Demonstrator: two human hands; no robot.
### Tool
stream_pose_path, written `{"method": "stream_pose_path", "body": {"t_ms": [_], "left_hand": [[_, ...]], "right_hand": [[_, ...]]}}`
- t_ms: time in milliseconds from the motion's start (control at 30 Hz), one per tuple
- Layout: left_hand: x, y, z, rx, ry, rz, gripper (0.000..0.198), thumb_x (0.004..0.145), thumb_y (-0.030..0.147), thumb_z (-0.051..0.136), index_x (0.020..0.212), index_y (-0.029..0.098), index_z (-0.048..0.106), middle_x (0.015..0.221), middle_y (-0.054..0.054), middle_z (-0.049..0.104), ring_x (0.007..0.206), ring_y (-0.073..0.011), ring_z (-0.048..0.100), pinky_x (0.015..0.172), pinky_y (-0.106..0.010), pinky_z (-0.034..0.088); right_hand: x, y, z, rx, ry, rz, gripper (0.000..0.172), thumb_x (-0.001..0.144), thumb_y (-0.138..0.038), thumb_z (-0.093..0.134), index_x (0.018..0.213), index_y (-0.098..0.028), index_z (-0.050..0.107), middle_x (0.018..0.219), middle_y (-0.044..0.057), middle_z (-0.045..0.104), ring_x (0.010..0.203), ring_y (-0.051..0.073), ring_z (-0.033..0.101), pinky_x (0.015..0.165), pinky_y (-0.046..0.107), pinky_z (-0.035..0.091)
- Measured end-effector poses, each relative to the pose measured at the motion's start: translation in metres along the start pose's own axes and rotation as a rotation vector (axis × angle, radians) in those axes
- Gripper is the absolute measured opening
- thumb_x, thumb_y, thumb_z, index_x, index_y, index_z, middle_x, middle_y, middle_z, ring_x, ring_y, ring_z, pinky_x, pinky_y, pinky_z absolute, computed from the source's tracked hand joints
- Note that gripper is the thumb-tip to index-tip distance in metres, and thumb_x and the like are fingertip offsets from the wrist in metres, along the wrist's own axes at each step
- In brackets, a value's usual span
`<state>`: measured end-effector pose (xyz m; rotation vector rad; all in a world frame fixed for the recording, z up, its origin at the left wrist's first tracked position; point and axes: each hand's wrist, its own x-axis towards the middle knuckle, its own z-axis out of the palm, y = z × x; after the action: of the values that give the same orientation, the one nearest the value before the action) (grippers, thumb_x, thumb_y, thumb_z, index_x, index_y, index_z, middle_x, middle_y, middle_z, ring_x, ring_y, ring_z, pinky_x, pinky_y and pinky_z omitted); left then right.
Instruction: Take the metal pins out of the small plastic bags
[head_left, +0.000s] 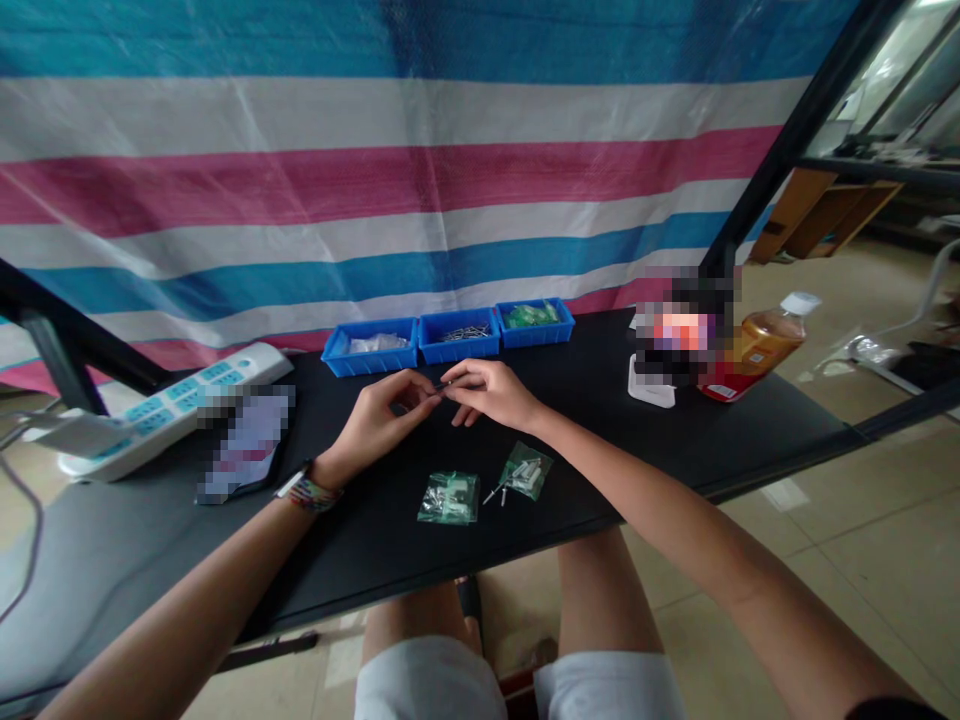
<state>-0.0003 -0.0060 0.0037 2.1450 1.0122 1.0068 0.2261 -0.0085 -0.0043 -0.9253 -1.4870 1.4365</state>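
Observation:
Above the middle of the black table, my left hand [382,415] and my right hand [495,392] meet fingertip to fingertip. Both are closed in a pinch around something small and dark that the fingers mostly hide. Just beyond them stand three blue bins: the left bin [373,366] has clear plastic pieces, the middle bin [461,351] metal screws or nails, and the right bin [538,335] green plastic bags. Nearer to me lie a green bag [448,500] with white parts inside and another green bag [534,462], with screw-like pieces [495,493] at its left edge.
A white power strip [176,405] with a plug and a phone [251,445] lie on the left. To the right are a white case [651,383], a blurred object [679,325] and an amber drink bottle [761,345]. Behind the bins hangs a striped sheet [405,180].

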Motion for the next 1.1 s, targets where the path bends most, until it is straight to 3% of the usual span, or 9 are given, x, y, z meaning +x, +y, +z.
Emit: {"method": "stream_pose_path", "body": {"t_ms": [167, 267, 400, 700, 967, 1100], "left_hand": [[-0.0005, -0.0026, -0.0015, 0.030, 0.022, -0.004, 0.035, 0.098, 0.054, 0.072, 0.097, 0.019, 0.073, 0.085, -0.005, 0.076, 0.075, -0.0188, 0.070, 0.068, -0.027, 0.054], [0.0001, -0.0026, -0.0018, 0.046, 0.041, 0.003, 0.032, 0.098, 0.051, 0.071, 0.092, 0.020, 0.072, 0.079, -0.004, 0.073, 0.071, -0.0180, 0.068, 0.067, -0.027, 0.053], [0.0012, -0.0028, -0.0007, 0.038, 0.114, -0.022, 0.034, 0.099, 0.049, 0.068, 0.082, 0.020, 0.071, 0.075, -0.004, 0.071, 0.068, -0.0173, 0.066, 0.064, -0.027, 0.052], [0.0026, 0.0061, 0.0017, -0.093, 0.154, -0.092, 0.033, 0.096, 0.046, 0.070, 0.080, 0.018, 0.077, 0.075, -0.006, 0.076, 0.068, -0.0187, 0.070, 0.065, -0.029, 0.057], [0.0013, 0.0045, 0.0013, -0.188, 0.108, -0.114, 0.041, 0.096, 0.058, 0.073, 0.089, 0.017, 0.073, 0.073, -0.005, 0.072, 0.067, -0.0178, 0.068, 0.064, -0.028, 0.056], [-0.0001, 0.0041, 0.0016, -0.229, 0.076, -0.097, 0.040, 0.092, 0.057, 0.079, 0.092, 0.018, 0.070, 0.075, -0.002, 0.070, 0.067, -0.0171, 0.068, 0.064, -0.027, 0.055]], "right_hand": [[-0.0033, 0.0014, 0.0022, -0.056, -0.037, -0.013, 0.022, 0.090, -0.018, 0.072, 0.113, -0.017, 0.071, 0.101, 0.005, 0.081, 0.062, 0.013, 0.077, 0.051, 0.018, 0.057], [-0.0038, 0.0020, 0.0000, -0.130, 0.012, -0.055, 0.027, 0.090, -0.019, 0.071, 0.116, -0.018, 0.072, 0.087, 0.000, 0.077, 0.051, 0.010, 0.068, 0.046, 0.018, 0.052], [-0.0034, 0.0011, -0.0043, -0.191, 0.078, -0.124, 0.018, 0.085, -0.022, 0.075, 0.103, -0.019, 0.073, 0.081, -0.003, 0.068, 0.053, 0.008, 0.063, 0.043, 0.017, 0.047], [-0.0037, -0.0040, -0.0038, -0.101, 0.068, -0.177, 0.016, 0.080, -0.028, 0.077, 0.090, -0.018, 0.068, 0.077, -0.002, 0.067, 0.058, 0.010, 0.064, 0.051, 0.020, 0.055], [-0.0017, -0.0006, -0.0011, -0.056, 0.128, -0.153, 0.042, 0.080, -0.056, 0.086, 0.087, -0.018, 0.068, 0.070, -0.003, 0.064, 0.054, 0.011, 0.062, 0.049, 0.021, 0.055], [-0.0009, 0.0026, -0.0001, -0.096, 0.163, -0.160, 0.046, 0.083, -0.062, 0.083, 0.086, -0.019, 0.068, 0.067, -0.003, 0.063, 0.052, 0.010, 0.061, 0.048, 0.020, 0.053]]}}
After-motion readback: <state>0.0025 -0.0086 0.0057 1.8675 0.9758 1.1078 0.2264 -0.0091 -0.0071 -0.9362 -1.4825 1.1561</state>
